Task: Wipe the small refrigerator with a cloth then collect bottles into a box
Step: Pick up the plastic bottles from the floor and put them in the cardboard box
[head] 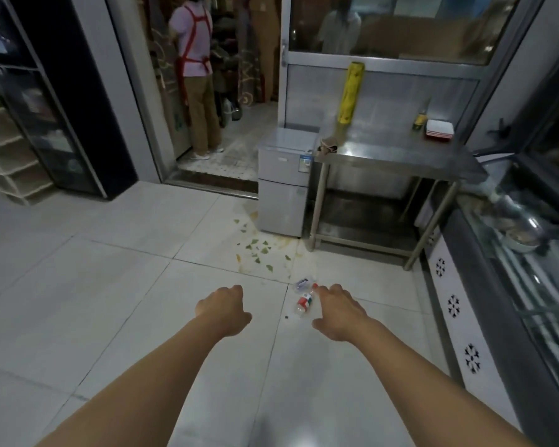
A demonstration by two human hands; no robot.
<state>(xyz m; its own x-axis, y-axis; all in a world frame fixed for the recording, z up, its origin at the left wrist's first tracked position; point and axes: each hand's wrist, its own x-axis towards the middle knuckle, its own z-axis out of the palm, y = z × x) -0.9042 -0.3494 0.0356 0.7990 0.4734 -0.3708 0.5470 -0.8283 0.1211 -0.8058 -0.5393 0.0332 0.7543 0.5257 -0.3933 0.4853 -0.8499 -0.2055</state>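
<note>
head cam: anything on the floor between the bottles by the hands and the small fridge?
Yes. In the head view, green scraps and a yellowish stain lie on the tiles between the bottles and the small fridge. Nothing bulky shows there.

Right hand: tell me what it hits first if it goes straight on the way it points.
Probably the clear bottle with the red label lying on the floor just beside the right hand, though depth is unclear from this view.
</note>
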